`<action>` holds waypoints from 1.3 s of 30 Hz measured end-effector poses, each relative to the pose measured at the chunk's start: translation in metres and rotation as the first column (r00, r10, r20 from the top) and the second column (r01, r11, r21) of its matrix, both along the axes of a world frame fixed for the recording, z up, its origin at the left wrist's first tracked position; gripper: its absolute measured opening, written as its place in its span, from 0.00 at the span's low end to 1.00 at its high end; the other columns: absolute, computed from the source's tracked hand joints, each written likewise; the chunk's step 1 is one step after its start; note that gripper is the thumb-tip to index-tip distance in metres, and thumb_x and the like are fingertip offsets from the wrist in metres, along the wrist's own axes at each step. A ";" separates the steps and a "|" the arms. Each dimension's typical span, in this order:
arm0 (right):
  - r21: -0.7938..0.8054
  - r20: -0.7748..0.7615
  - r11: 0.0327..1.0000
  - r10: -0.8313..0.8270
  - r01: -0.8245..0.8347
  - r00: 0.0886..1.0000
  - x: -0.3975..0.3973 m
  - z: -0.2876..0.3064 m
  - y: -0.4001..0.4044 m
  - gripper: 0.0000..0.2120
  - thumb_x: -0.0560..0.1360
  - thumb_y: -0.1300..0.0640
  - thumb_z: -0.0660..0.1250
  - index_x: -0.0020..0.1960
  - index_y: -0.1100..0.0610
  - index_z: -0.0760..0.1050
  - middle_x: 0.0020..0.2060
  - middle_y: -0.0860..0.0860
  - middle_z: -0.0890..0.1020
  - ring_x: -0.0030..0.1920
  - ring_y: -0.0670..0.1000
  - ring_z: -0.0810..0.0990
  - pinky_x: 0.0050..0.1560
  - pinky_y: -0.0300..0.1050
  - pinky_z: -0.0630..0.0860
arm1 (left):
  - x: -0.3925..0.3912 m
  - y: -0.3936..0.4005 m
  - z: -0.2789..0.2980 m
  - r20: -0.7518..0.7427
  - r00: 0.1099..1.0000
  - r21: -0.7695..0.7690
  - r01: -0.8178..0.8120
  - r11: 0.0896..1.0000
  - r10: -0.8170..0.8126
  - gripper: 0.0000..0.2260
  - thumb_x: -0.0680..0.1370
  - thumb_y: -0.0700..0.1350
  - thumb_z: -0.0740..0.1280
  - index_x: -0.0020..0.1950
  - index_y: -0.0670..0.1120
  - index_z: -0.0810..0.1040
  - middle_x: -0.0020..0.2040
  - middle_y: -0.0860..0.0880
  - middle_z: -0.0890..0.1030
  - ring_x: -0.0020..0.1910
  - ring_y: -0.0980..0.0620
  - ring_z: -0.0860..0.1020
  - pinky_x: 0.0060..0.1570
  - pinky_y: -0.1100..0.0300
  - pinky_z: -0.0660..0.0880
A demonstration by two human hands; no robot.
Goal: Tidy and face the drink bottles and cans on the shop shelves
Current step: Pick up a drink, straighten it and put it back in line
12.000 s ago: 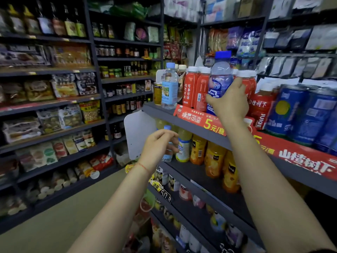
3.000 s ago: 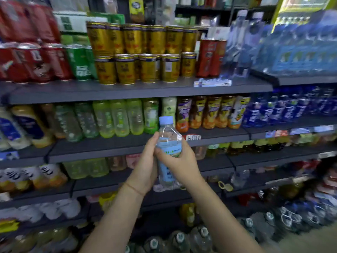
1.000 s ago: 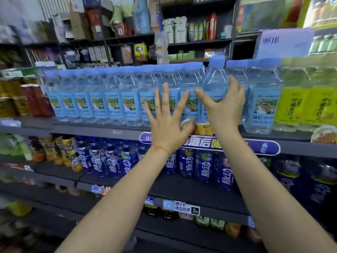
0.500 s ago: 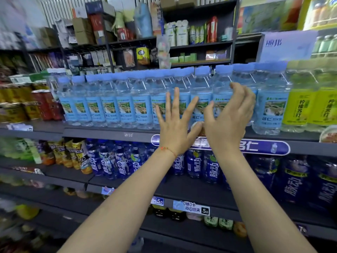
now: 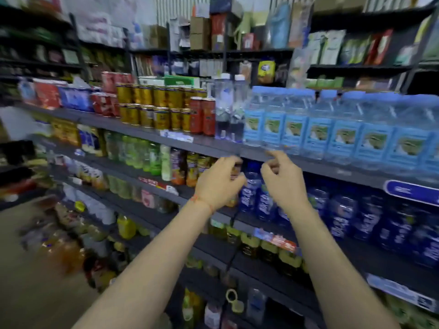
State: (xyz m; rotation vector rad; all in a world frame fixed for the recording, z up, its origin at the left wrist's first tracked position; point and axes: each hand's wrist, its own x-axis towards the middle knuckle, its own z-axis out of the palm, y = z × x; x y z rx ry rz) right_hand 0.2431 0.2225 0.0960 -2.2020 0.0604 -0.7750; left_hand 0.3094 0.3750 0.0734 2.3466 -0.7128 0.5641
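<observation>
Both hands raised before the shelf edge (image 5: 213, 148), nothing held. Left hand (image 5: 219, 184) and right hand (image 5: 283, 184) loosely curled, side by side, apart. Dark blue bottles (image 5: 351, 210) just below that edge, behind the hands. Light blue water bottles (image 5: 318, 129) stand in a row on it; gold cans (image 5: 152, 108) stacked further left.

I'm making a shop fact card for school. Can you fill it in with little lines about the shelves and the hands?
Top shelf: clear water bottles with light-blue labels, stacked gold cans, red cans
Shelf below: dark-blue drink bottles, green bottles
Left hand: loosely curled, holding nothing
Right hand: loosely curled, holding nothing
Picture: blurry
</observation>
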 end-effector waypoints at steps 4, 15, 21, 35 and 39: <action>0.033 -0.092 0.990 0.141 -0.138 0.986 0.050 -0.026 0.116 0.12 0.81 0.54 0.62 0.63 0.51 0.76 0.52 0.47 0.79 0.46 0.42 0.77 0.46 0.41 0.76 | 0.033 0.140 -0.029 -0.149 0.984 -0.013 -0.101 0.995 0.098 0.11 0.78 0.54 0.62 0.58 0.55 0.78 0.47 0.55 0.81 0.48 0.51 0.80 0.46 0.53 0.78; 0.066 -0.144 0.914 0.405 -0.399 0.903 0.243 -0.078 0.385 0.10 0.82 0.55 0.62 0.61 0.51 0.76 0.56 0.47 0.76 0.45 0.40 0.75 0.36 0.29 0.69 | 0.174 0.415 -0.059 -0.281 0.928 -0.110 -0.285 0.952 0.245 0.14 0.81 0.52 0.63 0.66 0.53 0.74 0.51 0.56 0.78 0.49 0.54 0.78 0.50 0.49 0.79; 0.166 -0.057 0.890 0.439 -0.425 0.897 0.404 -0.099 0.519 0.09 0.81 0.54 0.62 0.59 0.49 0.76 0.56 0.48 0.74 0.44 0.40 0.76 0.45 0.42 0.71 | 0.315 0.542 -0.058 -0.281 0.915 -0.074 -0.321 0.944 0.289 0.13 0.81 0.50 0.63 0.65 0.52 0.74 0.48 0.57 0.79 0.40 0.54 0.79 0.40 0.54 0.78; 0.048 -0.059 0.768 0.640 -0.638 0.766 0.707 -0.050 0.867 0.08 0.80 0.56 0.63 0.56 0.51 0.77 0.53 0.46 0.75 0.46 0.41 0.74 0.46 0.36 0.69 | 0.589 0.874 -0.033 -0.300 0.848 -0.289 -0.518 0.805 0.438 0.09 0.79 0.48 0.65 0.58 0.55 0.77 0.48 0.53 0.80 0.42 0.51 0.82 0.46 0.47 0.80; 0.024 -0.033 0.791 0.612 -0.611 0.791 0.785 -0.046 0.968 0.08 0.79 0.57 0.63 0.57 0.51 0.76 0.52 0.48 0.75 0.43 0.43 0.77 0.40 0.29 0.70 | 0.668 0.973 -0.028 -0.292 0.873 -0.355 -0.479 0.803 0.391 0.08 0.80 0.46 0.64 0.57 0.55 0.75 0.49 0.51 0.79 0.40 0.51 0.83 0.41 0.52 0.79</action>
